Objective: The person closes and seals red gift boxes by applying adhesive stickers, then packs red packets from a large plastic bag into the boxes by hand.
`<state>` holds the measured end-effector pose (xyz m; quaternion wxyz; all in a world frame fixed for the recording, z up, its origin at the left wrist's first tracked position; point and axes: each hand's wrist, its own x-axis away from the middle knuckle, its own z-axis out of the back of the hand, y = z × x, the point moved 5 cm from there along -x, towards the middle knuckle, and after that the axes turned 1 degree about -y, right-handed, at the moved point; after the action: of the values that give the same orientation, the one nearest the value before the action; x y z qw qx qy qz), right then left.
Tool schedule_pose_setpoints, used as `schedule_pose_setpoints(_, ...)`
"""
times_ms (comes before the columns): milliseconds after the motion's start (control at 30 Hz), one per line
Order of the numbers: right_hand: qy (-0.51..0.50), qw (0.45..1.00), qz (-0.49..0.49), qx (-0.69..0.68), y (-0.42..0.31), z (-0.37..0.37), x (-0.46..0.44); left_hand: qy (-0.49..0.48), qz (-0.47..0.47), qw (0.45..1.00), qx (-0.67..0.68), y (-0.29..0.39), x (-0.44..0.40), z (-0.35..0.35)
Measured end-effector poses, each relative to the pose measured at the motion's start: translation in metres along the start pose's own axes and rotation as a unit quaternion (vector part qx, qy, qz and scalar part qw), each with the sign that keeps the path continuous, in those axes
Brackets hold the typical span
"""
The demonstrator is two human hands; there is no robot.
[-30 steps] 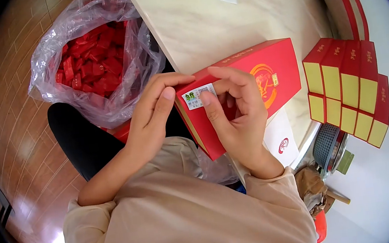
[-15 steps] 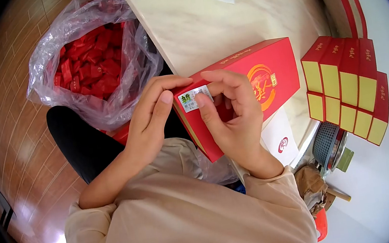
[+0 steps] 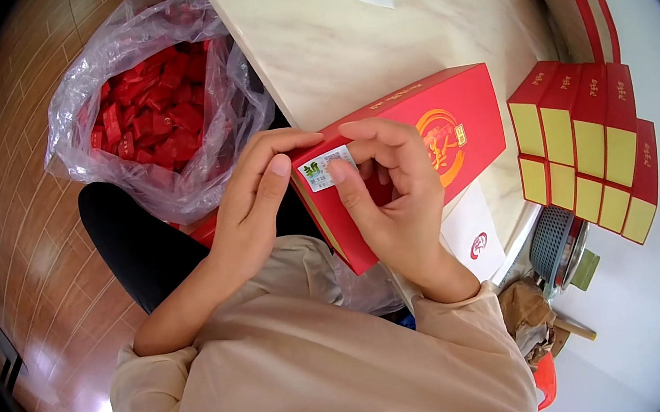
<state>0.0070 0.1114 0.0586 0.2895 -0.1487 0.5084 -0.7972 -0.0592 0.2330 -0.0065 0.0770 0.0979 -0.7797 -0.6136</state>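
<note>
The box (image 3: 467, 115) lies aslant at the near edge of the surface (image 3: 352, 47), its near left end seeming to jut past the rim. It looks like stiff card: crisp-cornered, probably light for its bulk, and a little slippery if the red finish is as glossy as I take it to be. I'd take hold across its narrow sides, thumb opposite fingers; a hard squeeze mid-face could dent it, I think. The label (image 3: 315, 171) at the left end looks thin and easily creased, best handled by its edges.

Both hands are close together there. The left hand (image 3: 257, 182) touches the corner; the right hand (image 3: 407, 196) has its thumb on the label, fingers curled. Whether either grips or merely presses, I can't tell.

A printed sheet (image 3: 471, 230) lies just beside the box, on the near right. Farther right rises a stack (image 3: 584, 125) of similar boxes; to the left, a clear bag (image 3: 82, 133) holds red packets (image 3: 146, 113).
</note>
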Motion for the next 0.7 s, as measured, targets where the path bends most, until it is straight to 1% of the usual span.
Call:
schedule_pose_setpoints(133,0.005,1.0,-0.004,0.014,0.0005,-0.0004,0.0006,-0.003,0.003,1.0,-0.001,0.0001,0.0004,-0.0001)
schedule_pose_setpoints(200,0.006,0.999,0.014,0.037,-0.0016,-0.0005,-0.0003,-0.003,0.002,1.0,0.004,-0.001,0.0004,-0.0003)
schedule_pose_setpoints(600,0.015,0.998,0.036,0.054,-0.003,-0.0007,-0.0009,-0.009,-0.003,1.0,0.002,0.0023,0.0003,0.0)
schedule_pose_setpoints(700,0.015,0.998,0.029,0.05,-0.0038,-0.0014,-0.0005,-0.01,-0.001,1.0,-0.001,0.0024,0.0008,-0.0001)
